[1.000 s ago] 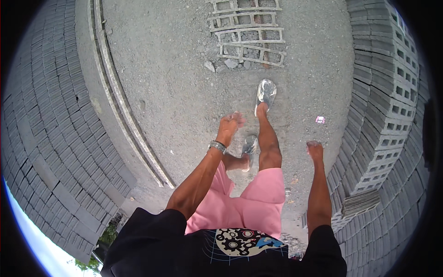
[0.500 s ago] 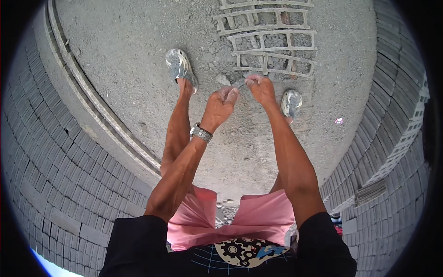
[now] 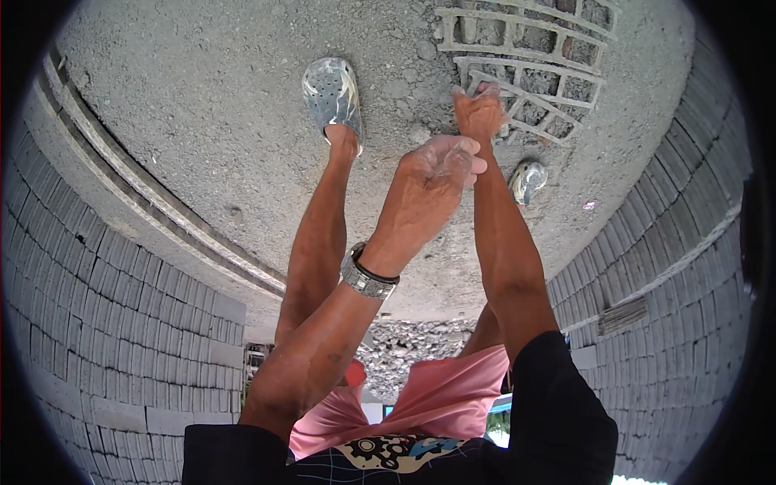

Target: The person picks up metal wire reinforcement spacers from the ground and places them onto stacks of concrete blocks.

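Note:
My left hand (image 3: pixel 440 168), dusted grey with a watch (image 3: pixel 369 275) above its wrist, is raised in the middle. Its fingers are curled together, and I cannot make out anything in them. They overlap my right wrist in the picture; whether they touch it I cannot tell. Farther out, my right hand (image 3: pixel 480 111) reaches down at the near end of a grey ladder-like lattice (image 3: pixel 529 90) on the ground. The right fingers are bent and bunched at its bars, partly hidden behind the hand. Whatever they grip does not show clearly.
My feet, in grey clogs (image 3: pixel 333 90), stand apart on dusty ground (image 3: pixel 202 105). Grey block stacks (image 3: pixel 105 299) rise at left, with more block stacks (image 3: pixel 671 323) at right. A long raised edging (image 3: pixel 153 198) runs along the left. Gravel (image 3: pixel 412 347) lies behind my legs.
My hands were close together over the ground. The right has moved outward to the lattice, and the left has come up nearer and shifted right. The view has tilted and shifted.

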`<state>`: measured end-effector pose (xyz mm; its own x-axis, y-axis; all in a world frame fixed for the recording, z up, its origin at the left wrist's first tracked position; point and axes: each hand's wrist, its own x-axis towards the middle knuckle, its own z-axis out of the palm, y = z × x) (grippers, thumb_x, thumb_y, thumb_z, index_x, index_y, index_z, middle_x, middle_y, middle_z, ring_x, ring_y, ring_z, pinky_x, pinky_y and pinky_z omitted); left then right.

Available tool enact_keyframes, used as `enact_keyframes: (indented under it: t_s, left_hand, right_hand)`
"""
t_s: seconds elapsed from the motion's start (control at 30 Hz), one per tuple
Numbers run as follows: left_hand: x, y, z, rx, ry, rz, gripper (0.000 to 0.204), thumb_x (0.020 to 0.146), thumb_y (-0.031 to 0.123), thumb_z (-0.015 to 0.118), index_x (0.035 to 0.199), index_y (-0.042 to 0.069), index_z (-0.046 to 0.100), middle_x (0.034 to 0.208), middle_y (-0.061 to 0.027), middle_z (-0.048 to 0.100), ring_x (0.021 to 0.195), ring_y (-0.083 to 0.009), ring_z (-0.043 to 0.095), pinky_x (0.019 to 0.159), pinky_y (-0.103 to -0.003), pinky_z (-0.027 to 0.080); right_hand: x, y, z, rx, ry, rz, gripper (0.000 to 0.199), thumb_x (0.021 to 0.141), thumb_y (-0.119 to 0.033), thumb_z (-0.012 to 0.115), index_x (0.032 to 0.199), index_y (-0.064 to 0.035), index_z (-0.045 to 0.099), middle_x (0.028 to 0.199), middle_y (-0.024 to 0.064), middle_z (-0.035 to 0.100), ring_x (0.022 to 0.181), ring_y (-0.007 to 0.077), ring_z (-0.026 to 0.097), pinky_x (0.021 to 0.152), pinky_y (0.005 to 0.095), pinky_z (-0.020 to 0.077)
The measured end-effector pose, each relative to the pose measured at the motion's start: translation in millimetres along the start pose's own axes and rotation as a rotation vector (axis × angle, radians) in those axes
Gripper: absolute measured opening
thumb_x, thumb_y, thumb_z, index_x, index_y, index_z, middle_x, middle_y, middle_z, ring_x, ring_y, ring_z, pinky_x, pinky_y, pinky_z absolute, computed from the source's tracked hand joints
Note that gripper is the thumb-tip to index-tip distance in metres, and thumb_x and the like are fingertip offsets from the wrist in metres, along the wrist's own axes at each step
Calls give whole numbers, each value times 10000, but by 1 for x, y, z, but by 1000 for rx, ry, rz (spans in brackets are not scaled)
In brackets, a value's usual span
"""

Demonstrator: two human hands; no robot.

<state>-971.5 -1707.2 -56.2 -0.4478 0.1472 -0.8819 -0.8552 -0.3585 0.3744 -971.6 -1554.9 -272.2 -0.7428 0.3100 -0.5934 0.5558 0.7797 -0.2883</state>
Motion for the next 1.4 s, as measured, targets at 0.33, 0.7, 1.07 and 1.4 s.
enact_keyframes:
  t_s: [0.33, 0.7, 1.07, 1.4]
  left_hand:
    - [0, 27, -10, -169, 37, -12, 475, 1001, 403, 508, 1195, -22, 597, 1022, -141, 692, 930, -180, 646, 868, -309, 493]
    - [11, 56, -20, -268, 53, 30, 453, 1008, 388, 483, 1195, -9, 597, 1047, -143, 693, 935, -188, 650, 862, -317, 485]
    - [20, 86, -46, -304, 85, 34, 428, 996, 387, 504, 1188, 20, 609, 1030, -119, 700, 924, -159, 645, 848, -290, 474]
    - [26, 107, -57, -342, 113, 64, 442, 985, 406, 518, 1177, 21, 619, 1024, -117, 701, 928, -162, 642, 843, -287, 478]
  right_hand:
    - [10, -16, -8, -184, 263, -161, 536, 706, -378, 722, 1104, -22, 668, 1171, 227, 618, 1129, 419, 531, 964, 568, 333]
    - [74, -77, 30, -149, 353, -100, 434, 650, -305, 744, 961, -7, 692, 1072, 225, 601, 1045, 404, 554, 893, 567, 373]
    - [122, -147, -14, 24, 349, 11, 448, 658, -355, 729, 759, 79, 677, 962, 250, 624, 942, 417, 598, 859, 510, 425]
    - [148, -139, -32, -90, 452, 6, 432, 675, -380, 746, 786, 37, 715, 730, 219, 635, 705, 386, 626, 627, 475, 451]
